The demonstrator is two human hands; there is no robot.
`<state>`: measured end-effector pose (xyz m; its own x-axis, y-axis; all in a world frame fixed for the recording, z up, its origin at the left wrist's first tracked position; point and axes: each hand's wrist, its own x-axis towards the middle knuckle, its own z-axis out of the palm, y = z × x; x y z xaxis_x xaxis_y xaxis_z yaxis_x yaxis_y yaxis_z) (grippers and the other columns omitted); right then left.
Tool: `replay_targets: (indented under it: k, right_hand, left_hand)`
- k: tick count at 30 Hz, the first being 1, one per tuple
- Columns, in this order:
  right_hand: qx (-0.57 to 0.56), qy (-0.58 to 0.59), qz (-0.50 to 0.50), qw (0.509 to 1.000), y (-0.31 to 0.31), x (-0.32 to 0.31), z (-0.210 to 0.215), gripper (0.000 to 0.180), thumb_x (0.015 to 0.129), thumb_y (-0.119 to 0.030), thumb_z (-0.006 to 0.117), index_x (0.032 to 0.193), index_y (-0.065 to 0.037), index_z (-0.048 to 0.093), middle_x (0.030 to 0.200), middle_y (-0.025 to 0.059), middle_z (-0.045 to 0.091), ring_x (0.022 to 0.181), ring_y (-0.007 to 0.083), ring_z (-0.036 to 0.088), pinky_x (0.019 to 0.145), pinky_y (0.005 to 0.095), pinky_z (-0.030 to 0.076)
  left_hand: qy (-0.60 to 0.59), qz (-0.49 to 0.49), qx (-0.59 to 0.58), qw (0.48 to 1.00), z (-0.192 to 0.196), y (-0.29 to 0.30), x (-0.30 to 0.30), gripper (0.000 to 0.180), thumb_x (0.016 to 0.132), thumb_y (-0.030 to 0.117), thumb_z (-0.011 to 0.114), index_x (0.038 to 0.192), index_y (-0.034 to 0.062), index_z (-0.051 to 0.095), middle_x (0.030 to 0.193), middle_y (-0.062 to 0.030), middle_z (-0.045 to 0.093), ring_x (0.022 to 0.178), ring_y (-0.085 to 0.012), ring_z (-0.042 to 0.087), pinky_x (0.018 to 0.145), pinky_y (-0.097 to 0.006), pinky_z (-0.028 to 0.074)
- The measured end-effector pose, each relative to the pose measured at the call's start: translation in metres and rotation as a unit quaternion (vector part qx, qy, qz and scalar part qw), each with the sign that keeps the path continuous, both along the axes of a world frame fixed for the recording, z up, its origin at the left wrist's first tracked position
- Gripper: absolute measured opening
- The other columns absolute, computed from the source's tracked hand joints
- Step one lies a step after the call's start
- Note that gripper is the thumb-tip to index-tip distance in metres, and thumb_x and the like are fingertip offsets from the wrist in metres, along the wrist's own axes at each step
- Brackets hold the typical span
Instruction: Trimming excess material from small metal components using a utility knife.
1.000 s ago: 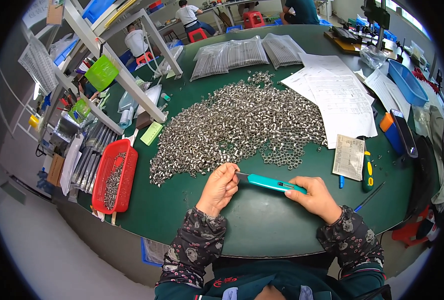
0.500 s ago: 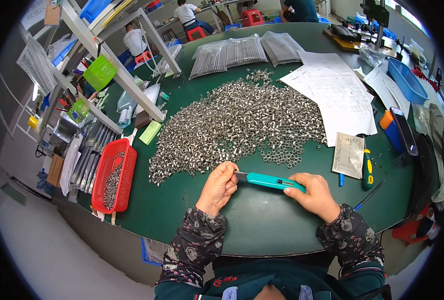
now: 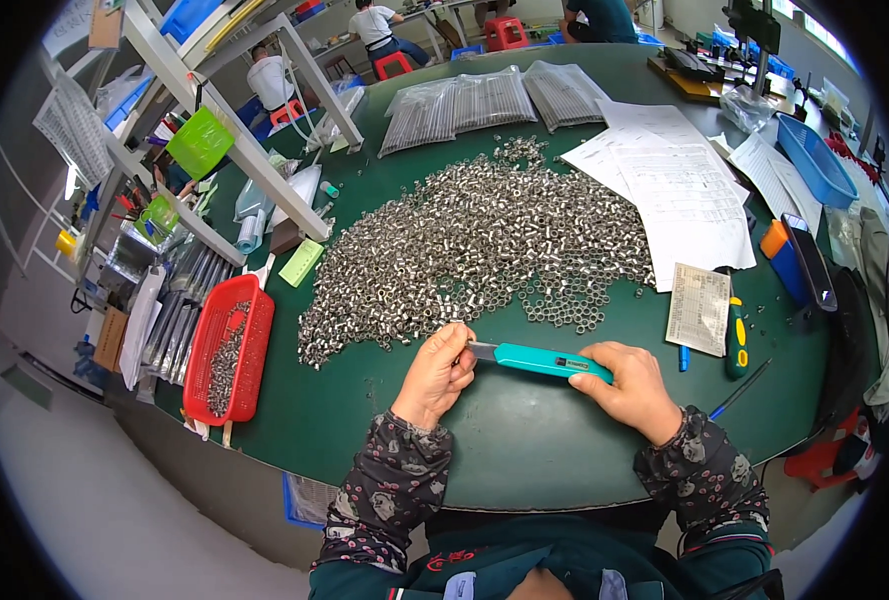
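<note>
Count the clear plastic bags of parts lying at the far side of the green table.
3, side by side beyond the pile of metal rings: the left bag, the middle bag and the right bag. More may lie hidden beneath them.

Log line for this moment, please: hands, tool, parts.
left hand: pinching blade end of teal utility knife | right hand: gripping knife handle | metal ring pile: beyond hands | red basket: left

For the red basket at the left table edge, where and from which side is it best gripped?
Probably by the near short rim of the red basket, coming from the table's front edge. It lies lengthwise away from the person, metal parts fill its middle, and trays and bags crowd its far-left side, so the near end looks most open.
</note>
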<state>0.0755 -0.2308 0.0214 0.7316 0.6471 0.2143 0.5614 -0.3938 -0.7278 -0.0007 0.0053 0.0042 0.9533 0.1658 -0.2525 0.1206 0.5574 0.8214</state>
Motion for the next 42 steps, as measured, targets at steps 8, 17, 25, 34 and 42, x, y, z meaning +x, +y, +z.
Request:
replay_targets:
  k: [8, 17, 25, 34, 42]
  right_hand:
    - [0.005, 0.0, 0.009, 1.0, -0.002, 0.003, 0.002, 0.029, 0.071, -0.03, 0.061, 0.084, -0.004, 0.061, 0.076, 0.0116, 0.059, 0.068, 0.0303, 0.056, 0.059, 0.0379, 0.043]
    - [0.004, -0.044, 0.023, 0.999, -0.006, 0.007, 0.007, 0.028, 0.07, -0.028, 0.063, 0.084, -0.005, 0.061, 0.076, 0.0106, 0.058, 0.067, 0.03, 0.056, 0.058, 0.0375, 0.043]
    - [0.005, -0.115, 0.037, 0.993, -0.008, 0.011, 0.015, 0.022, 0.068, -0.023, 0.064, 0.082, -0.006, 0.059, 0.069, 0.0084, 0.053, 0.064, 0.0281, 0.054, 0.055, 0.0359, 0.041]
    - [0.019, -0.279, 0.06, 0.958, -0.007, 0.017, 0.025, 0.027, 0.063, -0.02, 0.067, 0.082, -0.005, 0.057, 0.065, 0.0072, 0.047, 0.059, 0.0251, 0.05, 0.051, 0.0359, 0.038]
    - [0.073, -0.136, 0.037, 0.987, -0.01, 0.012, 0.01, 0.025, 0.066, -0.02, 0.067, 0.081, -0.002, 0.058, 0.068, 0.0104, 0.054, 0.06, 0.028, 0.054, 0.053, 0.0355, 0.042]
  left_hand:
    - [0.014, -0.019, 0.017, 1.0, 0.006, 0.002, -0.001, 0.022, 0.089, 0.024, 0.044, 0.076, 0.0072, 0.048, 0.05, 0.0028, 0.039, 0.038, -0.0018, 0.026, 0.033, -0.015, 0.019]
    - [0.034, -0.075, 0.033, 0.996, 0.01, 0.006, -0.004, 0.022, 0.088, 0.023, 0.045, 0.073, 0.0061, 0.048, 0.051, 0.0019, 0.039, 0.037, -0.0019, 0.026, 0.032, -0.015, 0.018]
    - [0.043, -0.129, 0.048, 0.99, 0.008, 0.01, -0.004, 0.023, 0.087, 0.024, 0.048, 0.071, 0.008, 0.047, 0.052, 0.0034, 0.039, 0.038, -0.0008, 0.027, 0.033, -0.015, 0.018]
    - [0.05, -0.154, 0.042, 0.986, 0.009, 0.013, -0.005, 0.022, 0.086, 0.024, 0.049, 0.071, 0.0085, 0.047, 0.052, 0.0038, 0.039, 0.039, -0.0003, 0.026, 0.034, -0.014, 0.018]
    - [-0.074, -0.054, -0.038, 0.995, 0.004, 0.007, -0.001, 0.014, 0.087, 0.017, 0.048, 0.089, 0.0046, 0.052, 0.068, 0.0005, 0.043, 0.048, -0.0013, 0.031, 0.037, -0.013, 0.023]
